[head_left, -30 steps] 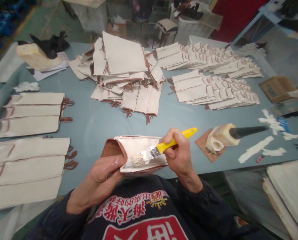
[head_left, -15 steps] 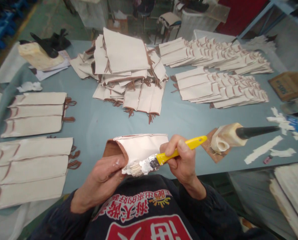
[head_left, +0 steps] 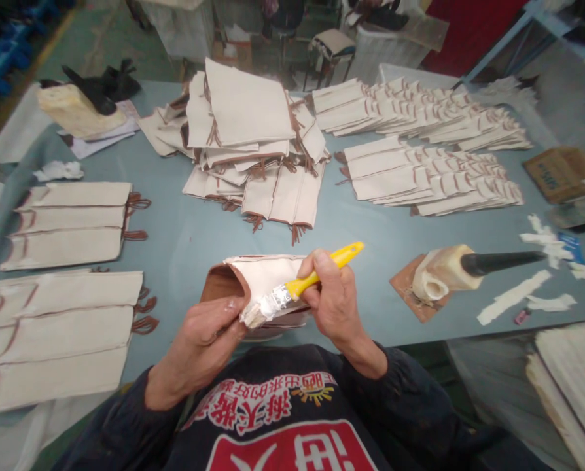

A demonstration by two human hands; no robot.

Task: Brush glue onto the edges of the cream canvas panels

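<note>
My left hand (head_left: pixel 207 340) pinches the near edge of a cream piece with brown lining (head_left: pixel 267 278), keeping its left end gaping so the brown inside shows. My right hand (head_left: pixel 334 301) grips a yellow-handled paintbrush (head_left: pixel 302 286), its handle pointing up and to the right. White paste coats the brush's ferrule and bristles. The bristle tips rest at the piece's near left corner, close to my left fingertips. Part of the piece's right side is hidden behind my right hand.
Cream pieces lie in rows at left (head_left: pixel 67 327), in a heap (head_left: pixel 253 108) at the back, and in overlapped rows (head_left: pixel 420 173) at right. A paste-smeared plastic container with a black handle (head_left: pixel 447 271) lies on a brown square. A cardboard box (head_left: pixel 562 173) sits at the right edge.
My right hand and the brush have moved left and slightly up, with the bristles now nearer the piece's left corner. My left hand keeps its hold, almost in place.
</note>
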